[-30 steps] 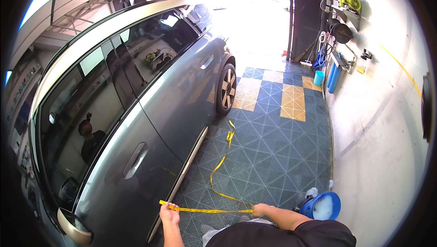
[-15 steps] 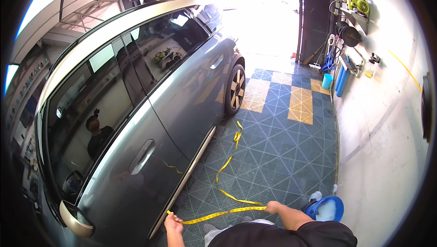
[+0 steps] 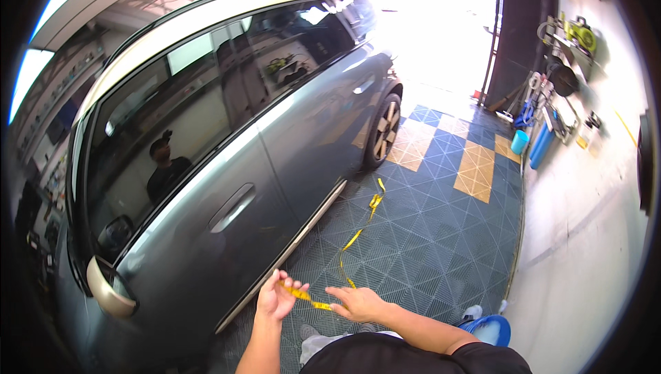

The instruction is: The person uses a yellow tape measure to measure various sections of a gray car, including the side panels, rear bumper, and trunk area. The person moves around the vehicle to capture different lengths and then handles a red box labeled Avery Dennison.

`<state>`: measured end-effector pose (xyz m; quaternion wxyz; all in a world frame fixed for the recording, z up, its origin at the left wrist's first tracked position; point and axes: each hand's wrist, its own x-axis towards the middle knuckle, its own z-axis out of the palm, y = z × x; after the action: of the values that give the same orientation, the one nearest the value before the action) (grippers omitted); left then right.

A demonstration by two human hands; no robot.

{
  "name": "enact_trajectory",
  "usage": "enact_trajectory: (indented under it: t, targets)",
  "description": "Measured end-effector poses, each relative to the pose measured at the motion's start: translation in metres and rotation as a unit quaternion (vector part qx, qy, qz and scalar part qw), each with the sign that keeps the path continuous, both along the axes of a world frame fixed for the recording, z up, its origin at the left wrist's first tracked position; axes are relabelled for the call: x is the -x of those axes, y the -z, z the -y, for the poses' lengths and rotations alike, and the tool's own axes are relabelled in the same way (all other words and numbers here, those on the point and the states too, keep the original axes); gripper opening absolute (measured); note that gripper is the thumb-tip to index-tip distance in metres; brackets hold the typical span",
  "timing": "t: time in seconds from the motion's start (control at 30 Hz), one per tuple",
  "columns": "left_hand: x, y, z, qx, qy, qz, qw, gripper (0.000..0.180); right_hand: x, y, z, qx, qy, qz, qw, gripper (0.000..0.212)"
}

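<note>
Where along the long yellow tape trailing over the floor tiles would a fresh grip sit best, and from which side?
Probably on the yellow tape just beyond the right hand, from above: there it lifts off the blue floor tiles. The left hand pinches its near end.
</note>
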<state>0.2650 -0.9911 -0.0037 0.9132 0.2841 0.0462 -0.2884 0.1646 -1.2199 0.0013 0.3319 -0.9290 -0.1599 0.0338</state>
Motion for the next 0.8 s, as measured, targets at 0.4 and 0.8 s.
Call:
enact_trajectory:
  t: [0.4, 0.8]
  targets:
    - [0.009, -0.086, 0.000, 0.204, 0.016, 0.169, 0.964, 0.035, -0.012, -0.096, -0.006, -0.078, -0.020, 0.165, 0.983, 0.062]
    - [0.026, -0.073, -0.006, 0.214, 0.045, 0.181, 0.959, 0.034, -0.012, -0.071, -0.025, -0.048, -0.063, 0.099, 0.992, 0.068]
